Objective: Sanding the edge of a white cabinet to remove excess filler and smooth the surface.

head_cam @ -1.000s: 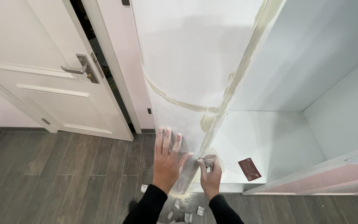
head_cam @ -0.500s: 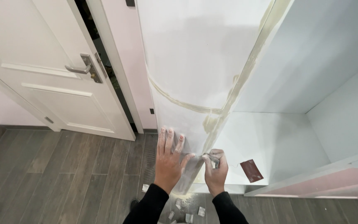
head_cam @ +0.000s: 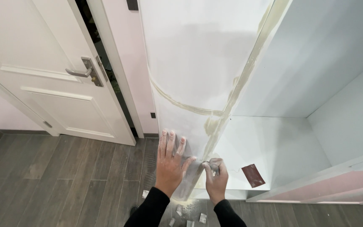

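My left hand [head_cam: 171,162] lies flat, fingers spread, against the low part of a white cabinet side panel [head_cam: 190,63] marked with yellowish filler lines. My right hand [head_cam: 216,178] is beside it at the panel's front edge, fingers pinched on a small grey sanding pad [head_cam: 210,163] pressed to that edge. Both hands are dusty and come out of black sleeves.
A brown sheet of sandpaper [head_cam: 253,175] lies on the cabinet's bottom shelf [head_cam: 282,147]. Small sandpaper scraps and dust [head_cam: 188,210] sit on the grey wood floor below my hands. A white door [head_cam: 55,84] with a metal handle [head_cam: 82,72] stands ajar on the left.
The view has shifted slightly; my hands stay at the panel's lower edge, with the right hand moved a little along the edge.
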